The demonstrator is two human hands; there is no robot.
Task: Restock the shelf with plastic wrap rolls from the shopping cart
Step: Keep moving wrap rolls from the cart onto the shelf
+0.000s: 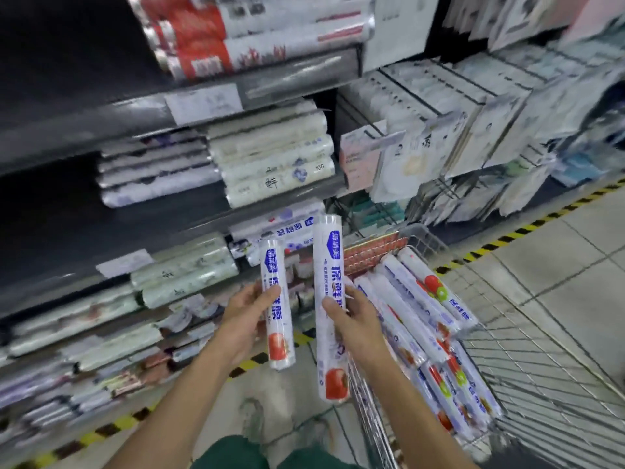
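Head view: your left hand (241,321) grips the shorter roll (274,265), right hand (356,321) the longer roll (328,262); shelving both seems next.

Shorter roll (279,323) and longer roll (329,265): glossy plastic film sleeve, smooth, white with printed graphics, highlights running along the length. Rolls in the cart (419,296): same shiny film. Shopping cart (548,377): bare metal wire, bright finish. Shelf (84,130): dark grey, looks like painted metal, dull sheen on front edge. Price label (204,103): matt white paper. Floor (575,282): pale tiles, smooth, low gloss.
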